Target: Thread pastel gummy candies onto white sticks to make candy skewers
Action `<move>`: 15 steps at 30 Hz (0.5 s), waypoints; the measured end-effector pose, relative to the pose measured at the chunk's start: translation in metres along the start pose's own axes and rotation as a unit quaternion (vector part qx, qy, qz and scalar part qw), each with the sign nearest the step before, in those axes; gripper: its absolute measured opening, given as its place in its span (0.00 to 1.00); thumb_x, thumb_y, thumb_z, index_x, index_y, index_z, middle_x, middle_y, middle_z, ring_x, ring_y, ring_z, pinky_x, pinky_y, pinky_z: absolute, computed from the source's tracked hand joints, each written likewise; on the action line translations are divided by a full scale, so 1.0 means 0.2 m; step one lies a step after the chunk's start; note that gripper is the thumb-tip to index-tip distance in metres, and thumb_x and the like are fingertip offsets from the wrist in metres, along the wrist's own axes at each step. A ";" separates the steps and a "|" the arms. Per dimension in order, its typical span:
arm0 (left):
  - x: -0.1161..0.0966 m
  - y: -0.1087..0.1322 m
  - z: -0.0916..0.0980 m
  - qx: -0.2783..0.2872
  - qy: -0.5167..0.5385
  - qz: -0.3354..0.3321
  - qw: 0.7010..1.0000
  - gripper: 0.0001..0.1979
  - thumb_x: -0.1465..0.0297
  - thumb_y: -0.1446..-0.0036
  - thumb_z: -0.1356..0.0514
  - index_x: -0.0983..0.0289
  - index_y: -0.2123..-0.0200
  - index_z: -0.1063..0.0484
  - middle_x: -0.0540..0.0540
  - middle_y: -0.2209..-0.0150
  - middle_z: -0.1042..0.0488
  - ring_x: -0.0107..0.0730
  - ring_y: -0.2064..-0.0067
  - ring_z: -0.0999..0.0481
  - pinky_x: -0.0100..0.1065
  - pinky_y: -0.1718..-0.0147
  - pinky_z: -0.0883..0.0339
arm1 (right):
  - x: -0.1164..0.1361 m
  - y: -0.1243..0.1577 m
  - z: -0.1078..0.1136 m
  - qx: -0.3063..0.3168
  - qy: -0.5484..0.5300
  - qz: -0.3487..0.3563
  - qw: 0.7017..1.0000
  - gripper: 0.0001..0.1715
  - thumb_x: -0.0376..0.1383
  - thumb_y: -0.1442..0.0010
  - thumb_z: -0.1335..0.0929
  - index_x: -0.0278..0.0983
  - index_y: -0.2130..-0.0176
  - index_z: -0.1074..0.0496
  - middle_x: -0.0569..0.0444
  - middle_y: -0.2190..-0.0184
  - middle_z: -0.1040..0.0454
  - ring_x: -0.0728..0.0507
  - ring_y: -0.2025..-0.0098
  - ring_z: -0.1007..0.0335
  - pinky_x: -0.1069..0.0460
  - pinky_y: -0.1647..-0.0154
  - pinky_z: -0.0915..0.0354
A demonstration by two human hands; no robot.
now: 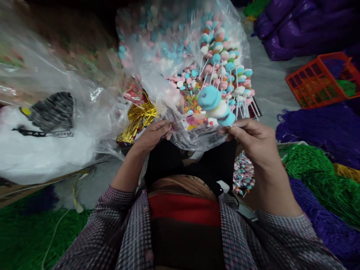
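Observation:
My right hand (251, 140) is closed, thumb against fingers, on a marshmallow skewer (218, 107) with blue and white pieces. The skewer tilts up and left over a clear plastic bag (194, 140). My left hand (156, 133) is closed in a pinch near that bag's front edge; what lies between its fingertips is too small to make out. Loose pink, white and blue candies (182, 80) and gummy rings (191, 99) lie beyond the hands. Several finished marshmallow skewers (225, 63) are piled behind on the right, white sticks toward me. Gold tinsel strips (140, 116) sit beyond my left hand.
At left is a white plastic bag (50, 157) bearing a dark hat print. An orange crate (315, 80), a purple bundle (306, 26) and green strands (317, 172) occupy the right side. Wrapped candies (243, 174) fill a container below my right hand.

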State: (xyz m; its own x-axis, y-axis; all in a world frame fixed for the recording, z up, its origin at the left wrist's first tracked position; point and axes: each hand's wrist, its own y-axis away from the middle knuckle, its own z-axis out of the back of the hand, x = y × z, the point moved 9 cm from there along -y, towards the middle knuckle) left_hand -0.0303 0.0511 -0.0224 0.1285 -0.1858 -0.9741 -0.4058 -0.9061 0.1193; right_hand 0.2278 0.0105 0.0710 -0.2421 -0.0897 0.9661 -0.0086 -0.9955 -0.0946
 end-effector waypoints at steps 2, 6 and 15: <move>0.00 0.01 0.00 0.000 0.061 0.013 0.998 0.20 0.53 0.46 0.30 0.66 0.68 0.21 0.48 0.77 0.30 0.23 0.75 0.35 0.29 0.71 0.40 | -0.01 0.04 0.10 -0.020 0.037 -0.002 0.999 0.07 0.42 0.41 0.24 0.42 0.66 0.19 0.56 0.70 0.16 0.48 0.70 0.24 0.51 0.66 0.28; -0.02 0.01 -0.03 0.017 0.125 0.018 0.992 0.18 0.55 0.50 0.27 0.65 0.69 0.21 0.49 0.76 0.30 0.21 0.77 0.37 0.28 0.75 0.39 | -0.04 0.10 0.21 -0.045 0.095 -0.008 0.994 0.03 0.39 0.41 0.25 0.42 0.66 0.18 0.58 0.71 0.17 0.48 0.69 0.22 0.51 0.62 0.28; -0.02 0.01 -0.08 0.055 0.121 0.023 0.991 0.19 0.54 0.49 0.27 0.66 0.70 0.20 0.47 0.80 0.35 0.20 0.77 0.36 0.27 0.75 0.41 | -0.03 0.11 0.25 -0.054 0.248 0.055 0.966 0.11 0.45 0.38 0.27 0.41 0.63 0.18 0.54 0.69 0.15 0.44 0.66 0.19 0.50 0.64 0.29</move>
State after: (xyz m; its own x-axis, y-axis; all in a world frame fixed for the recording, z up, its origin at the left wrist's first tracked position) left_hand -0.0172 0.0433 -0.0156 0.3150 -0.3233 -0.8923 -0.5107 -0.8502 0.1278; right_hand 0.2768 -0.0127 0.0741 -0.6822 -0.1421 0.7172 -0.0512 -0.9692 -0.2407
